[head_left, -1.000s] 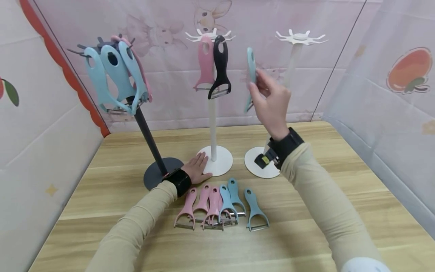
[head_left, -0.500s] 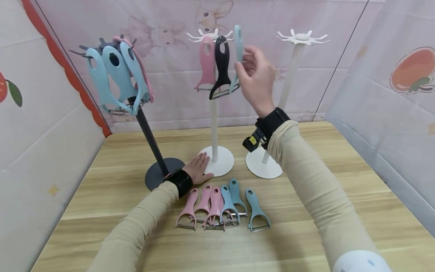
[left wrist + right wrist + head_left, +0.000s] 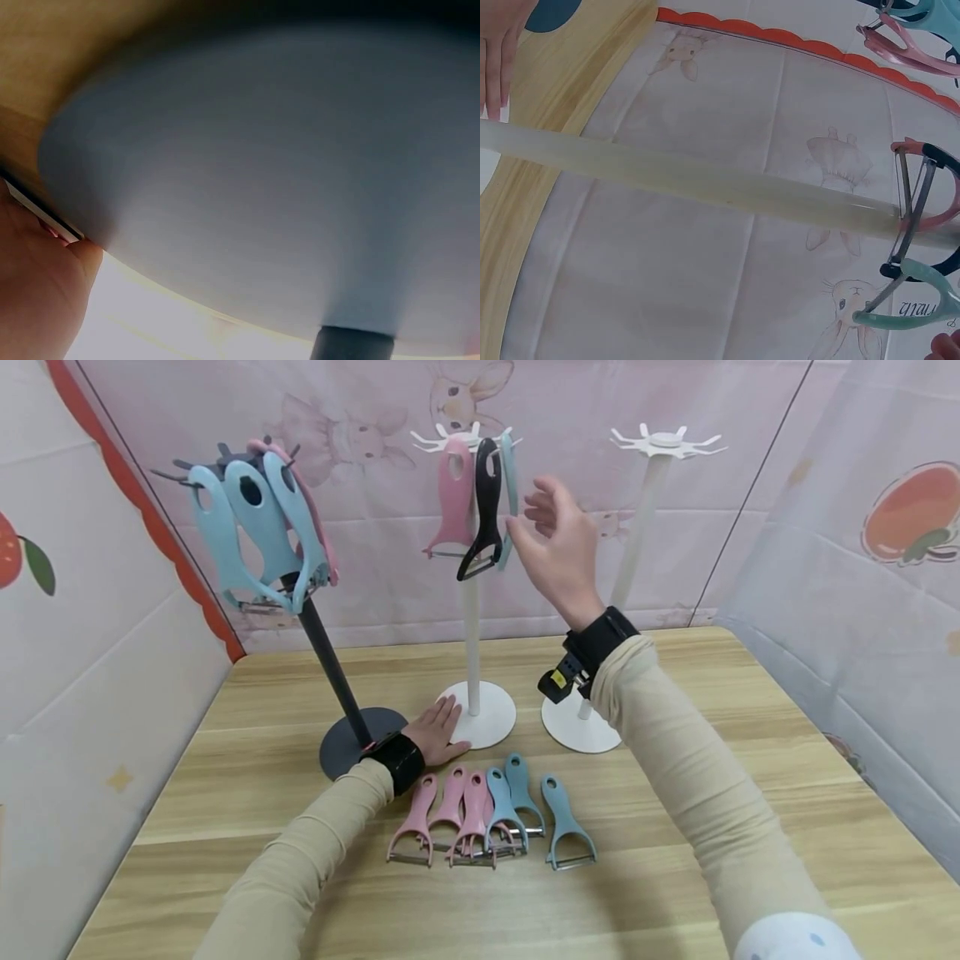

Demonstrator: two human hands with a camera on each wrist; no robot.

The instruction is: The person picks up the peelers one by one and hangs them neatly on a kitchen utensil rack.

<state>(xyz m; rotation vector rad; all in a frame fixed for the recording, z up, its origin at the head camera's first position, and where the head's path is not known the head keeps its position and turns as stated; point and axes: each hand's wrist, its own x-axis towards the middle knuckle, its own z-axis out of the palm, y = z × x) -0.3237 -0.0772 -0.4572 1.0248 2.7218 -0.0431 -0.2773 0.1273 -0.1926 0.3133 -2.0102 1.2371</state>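
Note:
My right hand (image 3: 558,543) is held up beside the middle white stand (image 3: 472,643), its fingers loosely bent around nothing. Just left of its thumb, a light blue peeler (image 3: 511,485) hangs from the stand's top; in the right wrist view, that peeler's forked end (image 3: 907,322) is close to fingertips (image 3: 946,349). A black peeler (image 3: 487,497) and a pink peeler (image 3: 453,493) hang on the same stand. Down on the table, my left hand (image 3: 435,732) rests flat with its fingers on the stand's round white base (image 3: 491,718).
A dark stand (image 3: 326,652) at left leans in view, bearing several blue peelers (image 3: 255,518) and a pink one. Another white stand (image 3: 645,510) at right has bare hooks. Several pink peelers (image 3: 416,818) and blue peelers (image 3: 564,818) lie on the wooden table (image 3: 720,727).
My right hand carried the light blue peeler left to the middle stand, hung it there and let go. The left hand has stayed on the base.

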